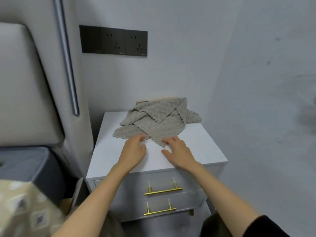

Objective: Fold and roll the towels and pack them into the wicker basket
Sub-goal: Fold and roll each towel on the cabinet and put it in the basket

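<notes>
The gray towels [159,117] lie in a loose overlapping heap on the rear half of the worktop [201,147], with no wicker basket in view, so this looks like the start: picking out the top towel [162,132]. At its corner nearest the worktop's front, the right hand [178,151] rests fairly straight fingers, grip apart; the left hand [135,148] curls its fingers there, and I cannot tell whether that grip has closed on cloth. Next, the towel likely needs drawing onto the worktop's bare front and flattening.

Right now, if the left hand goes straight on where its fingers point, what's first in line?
The towel pile: the left hand has its fingertips at the pile's near edge, seemingly touching.
</notes>
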The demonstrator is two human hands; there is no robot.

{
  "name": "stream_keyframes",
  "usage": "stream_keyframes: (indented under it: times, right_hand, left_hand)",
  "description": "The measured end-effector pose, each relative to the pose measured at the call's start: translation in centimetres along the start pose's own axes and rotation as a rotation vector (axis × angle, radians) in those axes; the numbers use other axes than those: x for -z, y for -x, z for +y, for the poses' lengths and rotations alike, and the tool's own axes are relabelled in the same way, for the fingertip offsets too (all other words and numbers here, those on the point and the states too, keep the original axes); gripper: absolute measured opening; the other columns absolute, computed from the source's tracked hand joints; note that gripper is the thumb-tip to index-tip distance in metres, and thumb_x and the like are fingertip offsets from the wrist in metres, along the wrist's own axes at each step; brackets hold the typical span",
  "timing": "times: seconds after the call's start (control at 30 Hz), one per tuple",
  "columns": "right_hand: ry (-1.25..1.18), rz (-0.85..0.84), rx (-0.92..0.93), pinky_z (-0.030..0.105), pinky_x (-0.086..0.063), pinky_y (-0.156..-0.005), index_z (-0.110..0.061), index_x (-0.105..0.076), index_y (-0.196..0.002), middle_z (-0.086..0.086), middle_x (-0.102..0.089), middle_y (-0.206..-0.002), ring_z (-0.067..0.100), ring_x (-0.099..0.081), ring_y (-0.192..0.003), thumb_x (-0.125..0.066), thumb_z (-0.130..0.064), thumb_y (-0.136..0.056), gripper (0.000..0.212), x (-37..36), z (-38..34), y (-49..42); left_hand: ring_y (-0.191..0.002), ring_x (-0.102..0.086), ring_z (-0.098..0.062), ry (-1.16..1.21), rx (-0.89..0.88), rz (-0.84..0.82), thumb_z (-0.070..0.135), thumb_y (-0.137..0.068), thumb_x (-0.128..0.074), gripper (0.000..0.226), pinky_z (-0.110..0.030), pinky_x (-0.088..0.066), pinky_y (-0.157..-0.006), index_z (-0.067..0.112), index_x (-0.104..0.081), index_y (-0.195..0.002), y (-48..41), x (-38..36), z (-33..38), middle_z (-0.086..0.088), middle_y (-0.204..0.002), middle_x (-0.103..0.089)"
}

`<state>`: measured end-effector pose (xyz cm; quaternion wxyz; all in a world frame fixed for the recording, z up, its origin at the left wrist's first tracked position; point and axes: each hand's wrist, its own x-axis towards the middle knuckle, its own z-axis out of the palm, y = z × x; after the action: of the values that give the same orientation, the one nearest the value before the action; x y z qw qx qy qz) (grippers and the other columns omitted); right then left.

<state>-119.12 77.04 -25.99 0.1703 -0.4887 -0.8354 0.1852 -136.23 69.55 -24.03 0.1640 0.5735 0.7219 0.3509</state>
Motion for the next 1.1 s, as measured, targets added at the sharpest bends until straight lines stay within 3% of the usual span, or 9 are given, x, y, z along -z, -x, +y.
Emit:
stream_keyframes:
  times: [0.2,0.33,0.4,0.53,0.7,0.83,0.97,1.07,1.1]
  right_hand:
    - [0.016,0.148,0.064,0.028,-0.041,-0.075,-0.016,-0.064,-0.106,-0.002,-0.053,-0.11,0.016,-0.053,-0.101,-0.049,-0.026,-0.098,0.019,-0.8,0.6,-1.1]
    - [-0.127,0.109,0.117,0.022,-0.036,-0.088,-0.006,-0.059,-0.1,0.001,-0.05,-0.12,0.018,-0.049,-0.112,-0.046,-0.016,-0.099,0.016,0.7,1.1,-0.7]
    - [-0.31,0.097,0.062,0.019,-0.034,-0.086,-0.008,-0.053,-0.098,-0.006,-0.051,-0.121,0.012,-0.049,-0.11,-0.041,-0.017,-0.101,0.016,2.7,0.9,0.4]
    - [-0.49,0.167,-0.073,0.03,-0.035,-0.069,-0.02,-0.041,-0.083,-0.005,-0.049,-0.08,0.012,-0.044,-0.071,-0.037,-0.02,-0.1,0.017,6.2,1.7,2.7]
    - [-0.394,0.156,-0.138,0.025,-0.031,-0.055,-0.015,-0.042,-0.076,-0.002,-0.046,-0.063,0.008,-0.036,-0.053,-0.042,-0.02,-0.093,0.018,8.7,3.8,5.3]
    - [-0.132,0.027,-0.157,0.033,-0.034,-0.061,-0.012,-0.043,-0.073,-0.003,-0.048,-0.063,0.014,-0.039,-0.06,-0.041,-0.028,-0.09,0.024,9.2,6.0,6.2]
    - [-0.034,-0.003,-0.219,0.032,-0.04,-0.065,-0.019,-0.055,-0.08,-0.007,-0.06,-0.071,0.015,-0.052,-0.07,-0.039,-0.037,-0.091,0.027,9.3,7.2,6.1]
    - [-0.037,0.075,-0.29,0.031,-0.043,-0.066,-0.025,-0.052,-0.102,-0.005,-0.065,-0.079,0.017,-0.059,-0.076,-0.043,-0.039,-0.093,0.018,8.8,8.1,5.2]
    - [-0.036,0.089,-0.321,0.031,-0.044,-0.067,-0.025,-0.049,-0.111,-0.002,-0.067,-0.084,0.018,-0.061,-0.08,-0.045,-0.04,-0.093,0.024,8.6,8.5,4.8]
  left_hand:
    - [-0.125,-0.041,-0.026,-0.148,-0.104,0.068,0.007,-0.093,-0.048,0.038,-0.029,-0.035,-0.097,0.012,-0.051,-0.131,-0.2,-0.9,-0.7,-0.008,-0.132,-0.052]
    - [-0.121,-0.045,-0.023,-0.119,-0.174,0.128,0.008,-0.093,-0.049,0.039,-0.028,-0.037,-0.096,0.012,-0.049,-0.132,0.2,-0.9,-0.1,-0.007,-0.13,-0.051]
    - [-0.121,-0.045,-0.02,-0.107,-0.21,0.145,0.008,-0.093,-0.05,0.041,-0.024,-0.035,-0.095,0.014,-0.047,-0.133,0.6,-1.0,0.2,-0.004,-0.132,-0.05]
    - [-0.127,-0.039,-0.018,-0.094,-0.241,0.188,0.014,-0.096,-0.049,0.039,-0.023,-0.028,-0.104,0.015,-0.047,-0.135,1.1,-1.2,1.1,-0.002,-0.138,-0.046]
    - [-0.119,-0.038,-0.016,-0.094,-0.257,0.228,0.026,-0.097,-0.047,0.032,-0.027,-0.032,-0.098,0.019,-0.053,-0.128,1.3,-1.9,2.2,0.002,-0.131,-0.05]
    - [-0.122,-0.041,-0.018,-0.108,-0.261,0.157,0.035,-0.094,-0.052,0.036,-0.031,-0.033,-0.101,0.023,-0.054,-0.128,0.8,-2.9,2.4,0.004,-0.132,-0.049]
    - [-0.14,-0.026,-0.019,-0.161,-0.285,0.031,0.042,-0.089,-0.06,0.058,-0.038,-0.027,-0.113,0.028,-0.039,-0.142,-0.1,-3.8,2.1,0.001,-0.151,-0.032]
    - [-0.146,-0.011,-0.022,-0.224,-0.301,0.005,0.042,-0.085,-0.063,0.073,-0.05,-0.02,-0.116,0.038,-0.024,-0.147,-1.1,-4.1,1.9,0.003,-0.158,-0.016]
    - [-0.147,-0.007,-0.022,-0.244,-0.317,-0.01,0.041,-0.086,-0.062,0.073,-0.053,-0.017,-0.116,0.041,-0.022,-0.147,-1.5,-4.2,2.0,0.006,-0.158,-0.015]
